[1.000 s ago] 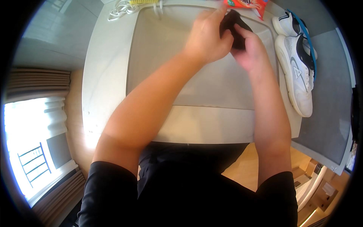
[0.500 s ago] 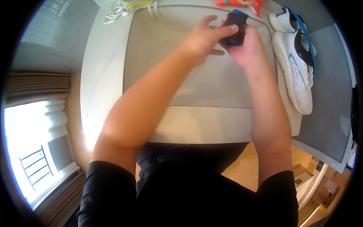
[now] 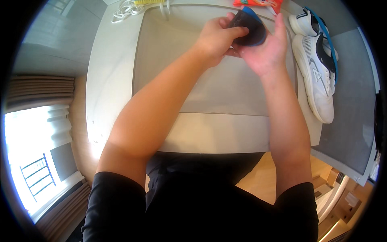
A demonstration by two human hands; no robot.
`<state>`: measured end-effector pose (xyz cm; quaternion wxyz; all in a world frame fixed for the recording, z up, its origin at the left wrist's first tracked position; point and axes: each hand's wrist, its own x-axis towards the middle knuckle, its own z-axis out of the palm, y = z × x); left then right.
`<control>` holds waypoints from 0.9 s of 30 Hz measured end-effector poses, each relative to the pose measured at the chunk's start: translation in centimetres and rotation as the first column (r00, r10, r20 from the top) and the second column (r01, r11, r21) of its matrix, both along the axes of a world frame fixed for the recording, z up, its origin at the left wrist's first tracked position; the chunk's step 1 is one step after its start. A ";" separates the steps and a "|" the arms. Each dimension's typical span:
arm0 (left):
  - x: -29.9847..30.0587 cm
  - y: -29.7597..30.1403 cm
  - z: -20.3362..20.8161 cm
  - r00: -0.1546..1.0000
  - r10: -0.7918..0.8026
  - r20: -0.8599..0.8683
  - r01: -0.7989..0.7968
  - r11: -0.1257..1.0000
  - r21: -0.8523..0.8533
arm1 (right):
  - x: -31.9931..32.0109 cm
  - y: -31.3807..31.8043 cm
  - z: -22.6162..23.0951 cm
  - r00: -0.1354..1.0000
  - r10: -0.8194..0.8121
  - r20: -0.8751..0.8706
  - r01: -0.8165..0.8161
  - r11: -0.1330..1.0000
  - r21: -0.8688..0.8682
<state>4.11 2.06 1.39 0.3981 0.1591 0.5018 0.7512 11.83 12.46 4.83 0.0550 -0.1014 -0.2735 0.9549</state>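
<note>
Right, both hands are up over the mat [image 3: 209, 92]: the left hand [image 3: 217, 38] pinches a dark insole [image 3: 248, 28], the right hand [image 3: 264, 50] cups it from below. White sneakers [image 3: 316, 68] lie just beside.

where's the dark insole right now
The dark insole is at top centre of the head view, held between the left hand and right hand, left of the white shoes.

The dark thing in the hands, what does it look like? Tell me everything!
The dark thing is a rounded, dark grey to black piece with a bright blue edge along its top and right side. It looks soft and curved, perhaps a shoe insole, though that is unclear. The left hand grips it from the left, and the right hand cups it from below. It is held up above the white table.
</note>
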 end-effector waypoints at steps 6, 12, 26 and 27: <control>-0.3 0.7 -0.9 0.997 0.057 -0.054 -0.059 0.997 -0.043 | 0.0 0.0 -0.5 1.000 0.002 -0.030 -0.002 1.000 -0.022; -0.2 0.9 -1.2 0.996 0.070 -0.046 -0.077 0.985 -0.152 | -0.2 -1.8 0.3 0.933 -0.235 0.272 0.214 0.971 0.106; -0.1 0.3 -0.7 0.999 0.054 0.008 -0.053 0.998 -0.038 | 0.1 -0.4 -0.7 0.986 -0.162 0.045 0.145 0.955 0.259; 0.1 0.2 -0.5 0.997 0.064 0.049 -0.063 0.998 -0.016 | 0.0 -0.4 -0.6 0.987 -0.163 -0.001 0.158 0.952 0.263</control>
